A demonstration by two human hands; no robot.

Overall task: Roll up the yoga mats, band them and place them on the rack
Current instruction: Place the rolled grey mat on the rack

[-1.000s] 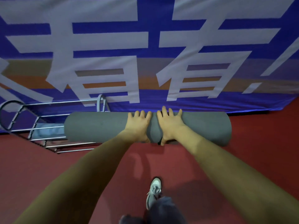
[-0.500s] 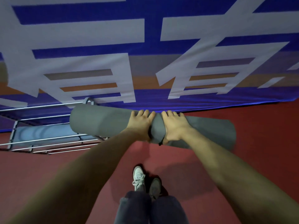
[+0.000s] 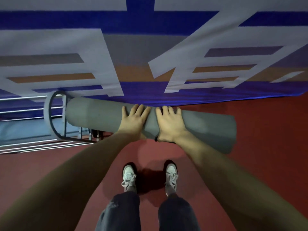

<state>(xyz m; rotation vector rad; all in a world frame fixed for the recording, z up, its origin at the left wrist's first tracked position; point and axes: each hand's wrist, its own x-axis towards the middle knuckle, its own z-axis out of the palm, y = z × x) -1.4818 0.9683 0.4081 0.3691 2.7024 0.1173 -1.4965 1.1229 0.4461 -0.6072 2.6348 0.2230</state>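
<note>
We hold a rolled grey yoga mat (image 3: 103, 116) out in front of us at arm's length, lying crosswise with its left end tilted a little higher than its right. Our left hand (image 3: 134, 120) lies over the top of the roll near its middle, fingers spread and curving over the far side, thumb hidden beneath. Our right hand (image 3: 169, 123) sits just beside it, fingers likewise wrapped over the top, palm pressed to the near face; so both hands grip the mat. Between the two hands the roll is pinched in at a narrow waist, where a dark band (image 3: 156, 139) shows as a small black loop at the lower edge, right by the right thumb. We cannot tell how far round the roll it runs.

The mat's left end reaches over the end of a metal rack (image 3: 50, 114), whose rounded grey end loop stands just left of the roll and whose thin rails run off to the left edge. Whether the mat touches the rack we cannot tell. A pale blue rolled mat (image 3: 25, 130) lies inside the rack, below the rails.

Behind everything hangs a large blue banner (image 3: 150, 22) with big white characters and orange stripes. Under us is a red floor (image 3: 266, 130), and our two pale laced shoes (image 3: 129, 177) stand apart on it, dark trouser legs above them.
</note>
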